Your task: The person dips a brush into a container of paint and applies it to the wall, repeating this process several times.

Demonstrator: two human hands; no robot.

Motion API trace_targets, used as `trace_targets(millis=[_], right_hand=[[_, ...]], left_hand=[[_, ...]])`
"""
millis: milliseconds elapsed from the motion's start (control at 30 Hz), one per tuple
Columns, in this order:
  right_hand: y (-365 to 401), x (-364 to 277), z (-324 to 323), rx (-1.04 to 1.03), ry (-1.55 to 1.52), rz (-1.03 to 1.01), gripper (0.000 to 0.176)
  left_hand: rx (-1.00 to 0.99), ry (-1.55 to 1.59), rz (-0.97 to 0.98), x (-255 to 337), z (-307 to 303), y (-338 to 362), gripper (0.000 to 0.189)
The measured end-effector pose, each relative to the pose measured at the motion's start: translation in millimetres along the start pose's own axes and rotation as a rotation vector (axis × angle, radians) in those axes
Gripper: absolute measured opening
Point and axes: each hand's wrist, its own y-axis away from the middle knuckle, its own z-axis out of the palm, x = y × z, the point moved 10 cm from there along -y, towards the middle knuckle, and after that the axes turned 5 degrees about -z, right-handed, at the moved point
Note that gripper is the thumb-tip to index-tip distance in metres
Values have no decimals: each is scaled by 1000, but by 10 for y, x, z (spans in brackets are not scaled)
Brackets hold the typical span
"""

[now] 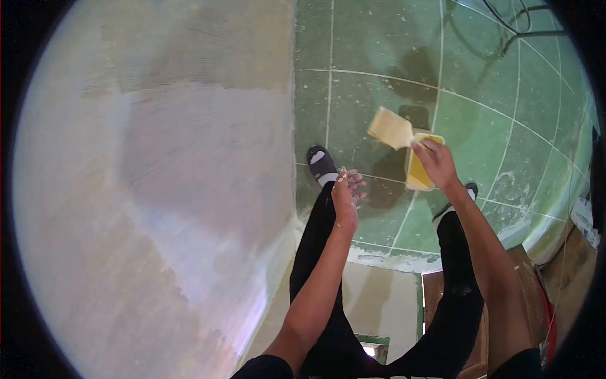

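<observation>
My right hand (437,161) grips the handle of a wide, flat, cream-coloured brush (389,128), whose broad head points up and to the left. Below that hand is a yellow rectangular tub (417,174) with a pale rim, partly covered by my fingers in this view. My left hand (347,194) holds nothing; its fingers are spread and spotted with white, and it hangs over my left leg near the foot.
A large wall (189,151) with pale, patchy coating fills the left side. Green floor tiles (480,114) with white specks lie under my feet. Black cables (524,33) run at the top right. A brown wooden door (476,354) and boards show at the bottom right.
</observation>
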Motion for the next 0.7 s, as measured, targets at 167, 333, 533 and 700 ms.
trace_targets(millis=[167,333,533,700], right_hand=[[-1151,-283,1124,-127,199,-15,44],[-1959,162,2282,-247,372,53,47],[-2531,238,2850,-234,421,77,46],[-2744,-38,2989,-186,426,53,45]], left_hand=[[91,31,-41,284,-265,-46,48],[85,36,-72,616,-297,-141,48],[57,100,-57,893,-234,-210,44],[44,136,-59,1069,-272,-288,43]])
